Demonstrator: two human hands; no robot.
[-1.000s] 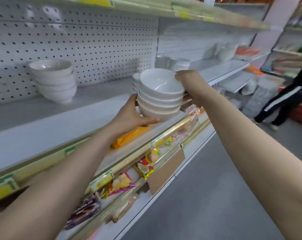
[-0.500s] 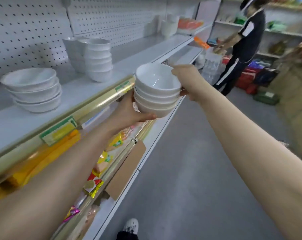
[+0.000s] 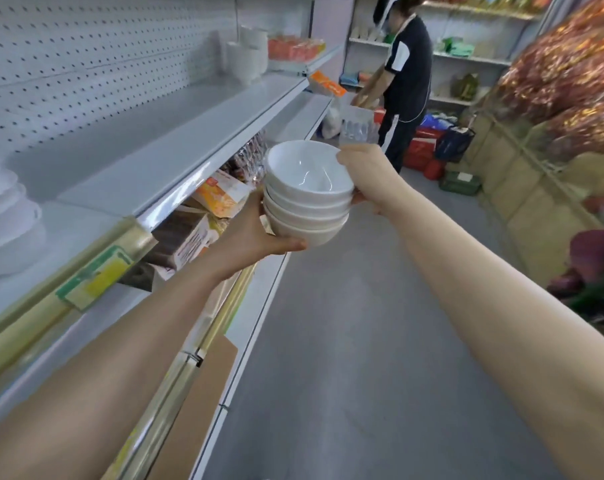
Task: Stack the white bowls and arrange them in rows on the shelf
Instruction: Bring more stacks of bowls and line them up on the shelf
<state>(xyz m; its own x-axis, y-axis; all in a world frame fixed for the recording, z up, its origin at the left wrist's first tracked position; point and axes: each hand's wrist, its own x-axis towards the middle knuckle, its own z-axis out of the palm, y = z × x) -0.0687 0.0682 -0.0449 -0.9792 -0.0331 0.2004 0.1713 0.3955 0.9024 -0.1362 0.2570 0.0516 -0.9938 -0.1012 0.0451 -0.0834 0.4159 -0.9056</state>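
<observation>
Head view: a stack of four white bowls is held in the air over the aisle, just off the front edge of the shelf. The left hand cups the bottom bowl, thumb curled beneath it, its other fingers hidden behind the stack. The right hand grips the top bowl's rim, its fingertips out of sight. A second bowl stack is cut off at the frame's left edge, its count unclear. More white ware blurs at the shelf's far end. One person bends in the background.
</observation>
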